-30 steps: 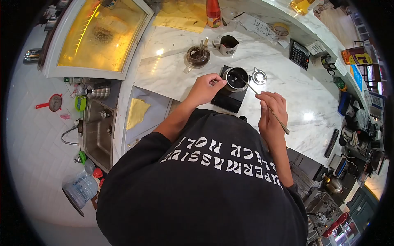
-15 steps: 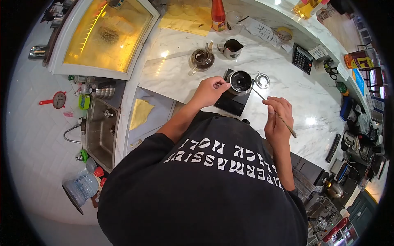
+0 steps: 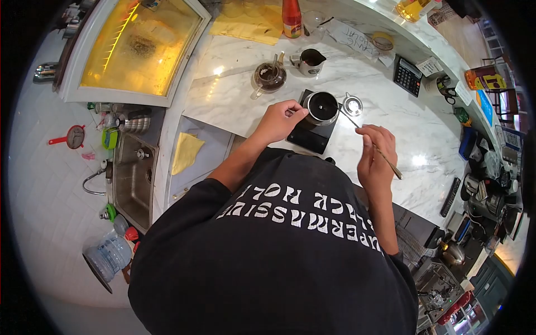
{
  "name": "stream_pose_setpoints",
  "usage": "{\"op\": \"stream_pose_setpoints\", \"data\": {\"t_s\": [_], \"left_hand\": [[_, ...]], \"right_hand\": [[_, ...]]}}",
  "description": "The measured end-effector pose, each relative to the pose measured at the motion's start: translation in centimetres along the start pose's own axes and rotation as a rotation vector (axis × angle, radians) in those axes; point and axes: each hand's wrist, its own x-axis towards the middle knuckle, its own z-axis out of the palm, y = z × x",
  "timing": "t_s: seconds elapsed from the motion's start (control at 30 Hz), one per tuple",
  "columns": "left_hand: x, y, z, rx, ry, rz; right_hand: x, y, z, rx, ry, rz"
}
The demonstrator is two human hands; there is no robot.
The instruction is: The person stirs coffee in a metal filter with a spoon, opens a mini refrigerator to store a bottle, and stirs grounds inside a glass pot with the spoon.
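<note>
A steel cup [image 3: 322, 118] with dark liquid inside stands on a black digital scale [image 3: 309, 139]. At its left rim, my left hand [image 3: 277, 121] is closed, thumb and forefinger pinched against the cup's side; whether a handle is between them is hidden. In my right hand [image 3: 377, 153] is a long, thin bar spoon [image 3: 385, 159], held slantwise between thumb and fingers. Its far end reaches the cup's right rim, and the tip is hard to make out. Close to the cup's right side lies a round metal lid [image 3: 352, 105].
Behind the scale stand a glass teapot [image 3: 270, 76] with dark contents and a steel pitcher [image 3: 311, 62]. Farther back are a red bottle [image 3: 291, 19], a tape roll [image 3: 383, 41] and a calculator [image 3: 407, 76]. A sink [image 3: 133, 184] lies left, beside a yellow cloth [image 3: 187, 152].
The view has shifted slightly, so everything sits a little further left and up. The spoon's angle at the cup has changed slightly; both hands keep their grip.
</note>
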Motion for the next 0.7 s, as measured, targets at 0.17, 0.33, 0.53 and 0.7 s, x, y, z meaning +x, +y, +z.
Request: {"op": "stream_pose_setpoints", "data": {"t_s": [0.17, 0.33, 0.53, 0.7], "left_hand": [[0.1, -0.6, 0.3, 0.011, 0.024, 0.046], [0.1, -0.7, 0.2, 0.011, 0.014, 0.032], [0.0, -0.8, 0.5, -0.021, 0.007, 0.042], [0.0, -1.0, 0.2, -0.013, 0.016, 0.041]], "right_hand": [[-0.1, -0.3, 0.2, 0.015, -0.040, -0.048], [-0.3, 0.2, 0.0, 0.012, 0.008, -0.033], [0.2, 0.0, 0.6, 0.024, -0.005, -0.021], [-0.2, 0.3, 0.2, 0.026, 0.002, -0.057]]}}
